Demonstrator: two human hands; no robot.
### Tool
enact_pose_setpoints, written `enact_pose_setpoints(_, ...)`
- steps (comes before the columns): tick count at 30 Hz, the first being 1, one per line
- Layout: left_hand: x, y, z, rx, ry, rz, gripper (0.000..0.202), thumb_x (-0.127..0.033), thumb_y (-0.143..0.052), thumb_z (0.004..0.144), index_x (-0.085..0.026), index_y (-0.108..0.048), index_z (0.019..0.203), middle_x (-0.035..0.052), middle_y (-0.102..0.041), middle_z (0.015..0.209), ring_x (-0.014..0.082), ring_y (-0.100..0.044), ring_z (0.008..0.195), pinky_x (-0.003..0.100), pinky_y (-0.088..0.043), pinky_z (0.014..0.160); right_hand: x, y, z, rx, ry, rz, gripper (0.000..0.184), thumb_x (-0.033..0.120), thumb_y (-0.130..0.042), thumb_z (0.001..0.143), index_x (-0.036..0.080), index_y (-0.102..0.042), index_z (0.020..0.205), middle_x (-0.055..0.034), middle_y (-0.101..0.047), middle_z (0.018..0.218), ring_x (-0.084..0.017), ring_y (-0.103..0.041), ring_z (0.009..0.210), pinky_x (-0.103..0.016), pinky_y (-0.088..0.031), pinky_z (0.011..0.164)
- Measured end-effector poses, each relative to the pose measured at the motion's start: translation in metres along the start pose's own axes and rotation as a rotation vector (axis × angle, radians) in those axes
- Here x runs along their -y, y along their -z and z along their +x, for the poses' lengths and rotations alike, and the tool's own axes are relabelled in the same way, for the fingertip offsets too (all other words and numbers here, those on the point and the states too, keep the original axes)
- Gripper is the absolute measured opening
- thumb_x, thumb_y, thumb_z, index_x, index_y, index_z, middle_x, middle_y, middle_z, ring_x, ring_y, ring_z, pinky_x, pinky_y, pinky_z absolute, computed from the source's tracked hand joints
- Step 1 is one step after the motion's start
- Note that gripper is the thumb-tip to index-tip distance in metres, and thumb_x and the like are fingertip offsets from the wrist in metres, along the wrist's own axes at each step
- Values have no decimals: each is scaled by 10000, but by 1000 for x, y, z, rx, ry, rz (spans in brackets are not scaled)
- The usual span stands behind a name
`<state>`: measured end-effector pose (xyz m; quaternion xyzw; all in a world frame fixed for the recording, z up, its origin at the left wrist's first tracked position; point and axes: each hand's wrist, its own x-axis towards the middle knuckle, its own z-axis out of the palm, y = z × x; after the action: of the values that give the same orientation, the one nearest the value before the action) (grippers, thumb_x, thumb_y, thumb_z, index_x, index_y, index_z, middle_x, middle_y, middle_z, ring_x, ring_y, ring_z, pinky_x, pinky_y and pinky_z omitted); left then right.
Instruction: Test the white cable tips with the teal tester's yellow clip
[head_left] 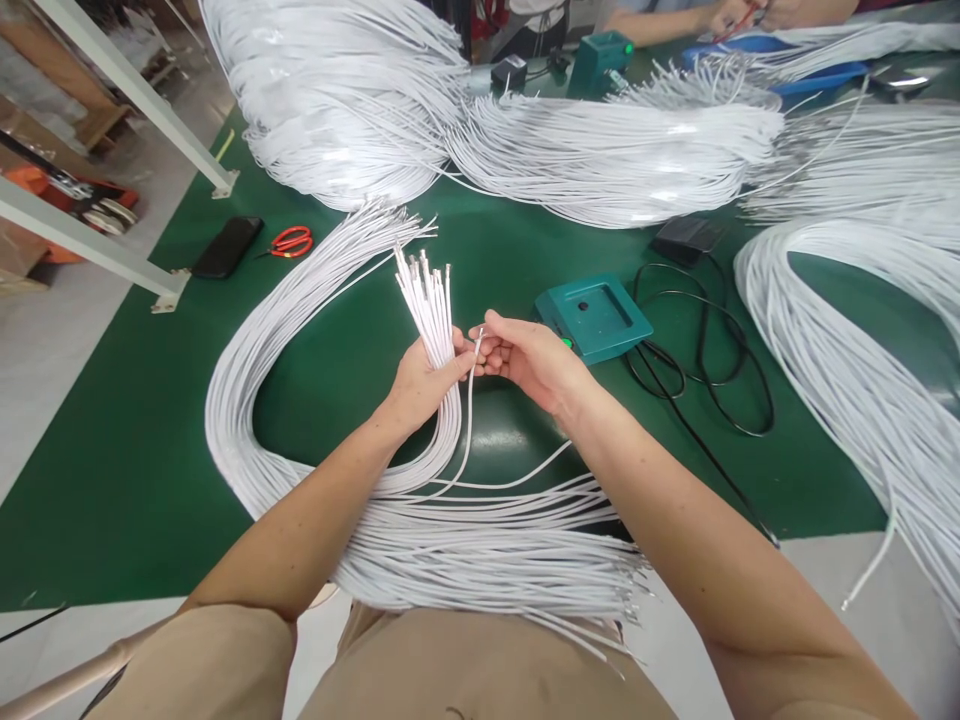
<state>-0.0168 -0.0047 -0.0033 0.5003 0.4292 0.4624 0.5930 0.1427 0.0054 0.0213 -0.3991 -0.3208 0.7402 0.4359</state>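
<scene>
My left hand [424, 380] is closed around a bundle of white cables [429, 300], whose metal-tipped ends stick up above the fist. My right hand [525, 355] pinches the end of a single white cable [471, 400] just right of the bundle, thumb and fingers pressed together. That cable drops from the pinch and curves away to the right over the green table [135, 440]. The bundle loops round to the left and back across my lap, where several loose cable ends [510, 560] lie fanned out.
A teal box device [596, 318] with a black cord [705, 370] sits right of my hands. Big heaps of white cables [337, 100] cover the back and right. Red scissors [291, 241] and a black phone [226, 246] lie at left. Another person's hands [739, 15] work at the far edge.
</scene>
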Motion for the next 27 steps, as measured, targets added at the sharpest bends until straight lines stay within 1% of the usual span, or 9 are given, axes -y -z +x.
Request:
enact_pose_setpoints(3,0,0,0,0,-13,-7,305,-312,-761,705,-163,-557,875,-8,-645,779,101,-627,658,281,-535,728,2,0,0,18,-15,3,242,353,-789,677,138,-705,750,20,-577,617,-70,-463,558,-247,-457,645)
enact_pose_setpoints(6,1,1,0,-7,-10,-15,303,-303,-756,713,-164,-557,894,-1,-655,801,102,-633,668,272,-530,722,2,0,-1,15,-34,14,205,300,-766,694,134,-724,805,11,-597,648,-72,-495,588,-239,-455,657)
enact_pose_setpoints(9,0,1,0,2,-2,-27,359,-299,-753,720,-172,-568,1000,10,-668,841,113,-645,693,251,-512,682,1,-2,-4,-48,37,-89,172,295,-724,722,143,-726,802,0,-625,678,-73,-493,581,-250,-445,651)
enact_pose_setpoints(13,-2,1,0,31,8,-21,507,-295,-738,744,-214,-550,1208,-3,-642,851,109,-640,696,233,-496,649,-2,-5,-6,-181,288,-493,143,297,-653,772,168,-716,772,-18,-677,739,-114,-542,635,-279,-430,660)
enact_pose_setpoints(17,-4,2,1,67,83,-84,504,-270,-751,725,-225,-588,1200,-19,-610,830,91,-619,666,226,-488,636,-7,-3,-4,-271,532,-983,174,238,-550,843,187,-648,709,-7,-639,709,-132,-527,658,-284,-388,653)
enact_pose_setpoints(19,-5,3,3,73,144,-151,478,-243,-764,702,-205,-613,1154,-21,-603,800,86,-609,643,224,-479,623,-10,1,-3,-245,707,-1283,253,217,-458,901,175,-622,713,-38,-611,738,-151,-505,698,-298,-365,661)
enact_pose_setpoints(22,-4,5,6,80,229,-215,466,-214,-773,678,-164,-623,1116,-19,-594,739,91,-603,626,232,-473,619,-10,8,0,-75,940,-1700,335,204,-343,957,154,-629,791,-92,-601,804,-199,-484,778,-336,-334,693)
enact_pose_setpoints(24,-3,6,8,73,252,-211,467,-204,-772,670,-145,-618,1107,-18,-596,718,99,-608,626,244,-479,633,-8,14,2,7,975,-1855,350,200,-314,968,153,-636,839,-101,-603,815,-217,-471,793,-351,-319,700)
enact_pose_setpoints(27,1,6,13,21,227,-129,492,-187,-765,666,-139,-596,1125,-15,-618,738,107,-630,630,247,-488,638,0,23,6,-62,913,-1933,287,203,-356,955,152,-639,954,-116,-640,913,-244,-485,876,-370,-322,776)
